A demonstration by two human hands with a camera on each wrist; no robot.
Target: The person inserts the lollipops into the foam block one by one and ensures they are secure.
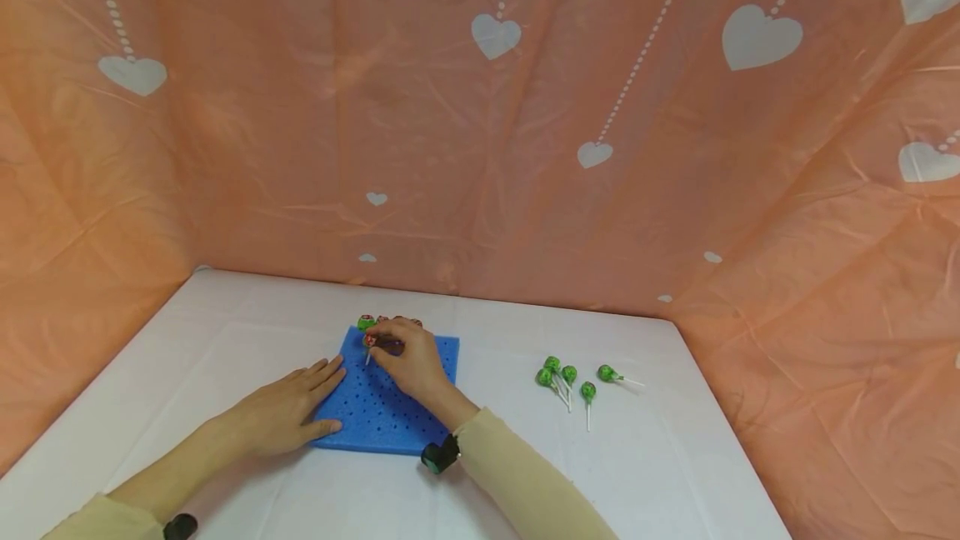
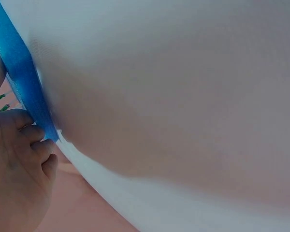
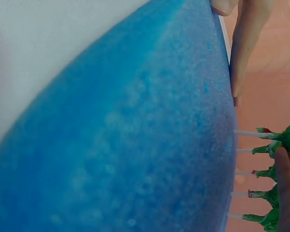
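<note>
A blue foam board point(image 1: 375, 407) with rows of small holes lies on the table. My left hand point(image 1: 288, 411) rests against its left side, fingers extended and thumb on the near left corner; the left wrist view shows these fingers point(image 2: 31, 133) along the board's edge point(image 2: 21, 67). Over the back left part, my right hand point(image 1: 412, 361) pinches a lollipop point(image 1: 369, 341) by its wrapped head, white stick pointing down. In the right wrist view that stick meets the board's surface; how deep it sits cannot be told. Several lollipops point(image 3: 263, 194) stand upright along the back row, partly hidden by my right hand.
Several loose green-wrapped lollipops point(image 1: 569, 374) lie on the white tablecloth point(image 1: 525, 473) right of the board. One lollipop point(image 1: 606, 372) lies apart, farther right. Orange curtains point(image 1: 420, 148) with pale hearts enclose the table at the back and sides.
</note>
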